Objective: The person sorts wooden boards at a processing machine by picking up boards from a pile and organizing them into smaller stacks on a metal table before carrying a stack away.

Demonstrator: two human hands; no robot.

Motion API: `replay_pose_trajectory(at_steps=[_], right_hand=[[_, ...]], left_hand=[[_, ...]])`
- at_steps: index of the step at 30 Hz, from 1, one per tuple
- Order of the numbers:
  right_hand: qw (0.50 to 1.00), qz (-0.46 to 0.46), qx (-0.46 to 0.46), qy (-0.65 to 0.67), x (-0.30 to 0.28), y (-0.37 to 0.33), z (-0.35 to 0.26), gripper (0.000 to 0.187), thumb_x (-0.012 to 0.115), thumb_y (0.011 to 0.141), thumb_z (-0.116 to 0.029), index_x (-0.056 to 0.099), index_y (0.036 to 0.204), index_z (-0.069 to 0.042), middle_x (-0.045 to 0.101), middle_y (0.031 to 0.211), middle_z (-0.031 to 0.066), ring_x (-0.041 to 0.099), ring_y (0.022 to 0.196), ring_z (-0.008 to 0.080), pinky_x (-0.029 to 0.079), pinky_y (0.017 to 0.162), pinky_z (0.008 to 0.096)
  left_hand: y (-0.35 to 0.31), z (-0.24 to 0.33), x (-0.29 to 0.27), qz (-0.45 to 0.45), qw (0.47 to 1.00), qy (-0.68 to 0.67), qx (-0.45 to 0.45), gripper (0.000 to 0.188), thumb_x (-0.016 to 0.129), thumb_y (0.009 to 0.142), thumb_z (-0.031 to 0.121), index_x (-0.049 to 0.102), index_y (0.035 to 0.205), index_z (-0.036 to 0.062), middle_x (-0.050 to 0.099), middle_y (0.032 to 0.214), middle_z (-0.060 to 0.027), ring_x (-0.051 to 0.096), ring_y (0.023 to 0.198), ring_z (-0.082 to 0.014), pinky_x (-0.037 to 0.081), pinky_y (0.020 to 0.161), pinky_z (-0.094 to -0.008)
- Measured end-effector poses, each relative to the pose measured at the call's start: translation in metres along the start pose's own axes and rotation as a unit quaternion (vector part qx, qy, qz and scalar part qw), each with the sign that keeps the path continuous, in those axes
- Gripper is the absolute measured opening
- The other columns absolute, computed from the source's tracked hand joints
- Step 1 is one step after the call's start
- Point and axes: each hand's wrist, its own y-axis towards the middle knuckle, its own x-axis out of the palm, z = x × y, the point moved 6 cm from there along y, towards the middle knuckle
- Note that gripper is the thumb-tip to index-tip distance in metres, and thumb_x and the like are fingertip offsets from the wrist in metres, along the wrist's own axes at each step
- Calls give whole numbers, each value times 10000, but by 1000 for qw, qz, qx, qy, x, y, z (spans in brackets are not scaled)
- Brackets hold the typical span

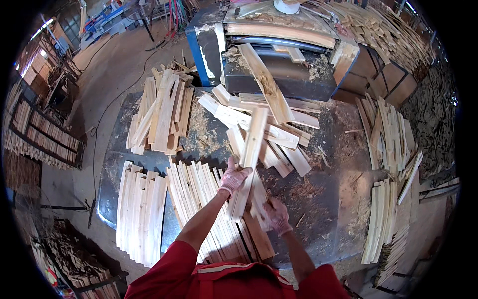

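In the head view, looking down on a dark, scuffed table (pixel 316 219) strewn with flaky sawdust (pixel 199 132), on a grey floor (pixel 117 67) in a cluttered workshop. Facing a blue-sided machine (pixel 211 55), dusty with wood chips, at the far edge. Seeing straight, narrow slats (pixel 142 214) lining up at near left, and rough-and-smooth crossed boards (pixel 276 132) piling at mid-table. With the pinkish-gloved left hand (pixel 235 178), gripping a pale, flat plank (pixel 255 137), slanting over that pile. With the gloved right hand (pixel 277 216), touching a board (pixel 259 192) nearer the body; not telling whether closing on it.
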Motion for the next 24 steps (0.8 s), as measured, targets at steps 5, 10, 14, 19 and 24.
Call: replay_pose_trajectory(at_steps=[5,10,14,19,24], right_hand=[[990,-60,68,-107,-5,-54,44,328,642,908,-344,664,1049,-49,675,942,194,653,896,372,516,766,463],[981,-47,184,43,28,-117,106,381,554,971,-393,663,1098,-50,694,977,166,672,937,303,515,792,444],[987,-25,147,65,48,-125,104,477,502,991,-454,659,1103,-17,703,920,138,674,900,262,508,812,430],[784,-199,423,408,72,-134,99,475,473,1001,-519,642,909,-85,633,723,77,590,565,220,500,498,367],[960,-272,58,-19,80,-132,133,435,498,994,-457,631,1043,-45,654,842,145,648,739,279,547,625,379]], left_hand=[[-47,7,-20,-72,997,8,6,527,798,836,284,604,1226,-12,661,904,-19,589,802,-113,489,707,-268],[-95,2,-74,-25,999,-42,-7,299,763,869,249,694,1060,30,657,890,5,580,805,-98,478,750,-253],[-130,-7,-105,27,997,-69,-4,290,774,852,259,697,1019,34,650,858,8,582,800,-88,481,741,-255],[-164,-7,-122,68,996,-55,17,336,787,837,287,689,1036,34,637,853,10,568,767,-89,483,716,-256],[-188,-18,-133,92,992,-85,27,343,794,826,287,693,1044,43,641,857,11,572,768,-83,488,716,-255]])
